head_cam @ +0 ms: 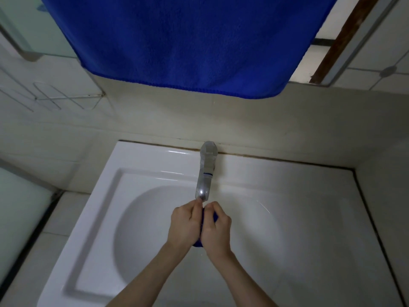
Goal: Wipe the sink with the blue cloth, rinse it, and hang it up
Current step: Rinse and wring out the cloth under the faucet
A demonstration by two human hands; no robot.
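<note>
The left grip [185, 226] and right grip [218, 230] are pressing together, both curling tightly round the blue cloth [198, 244], which is bunching between the palms with only small slivers showing. They are hovering over the bowl of the white sink [155, 167], fingertips just under the spout of the faucet [205, 173]. Higher up, a large blue towel [188, 41] is hanging in front of the tiled wall, a wire rack [66, 97] sitting lower left of it.

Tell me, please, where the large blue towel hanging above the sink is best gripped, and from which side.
Probably the lower right corner of the large blue towel, pinched from below: the hem sags lowest there and hangs free above the sink, while its top edge is out of view.
</note>
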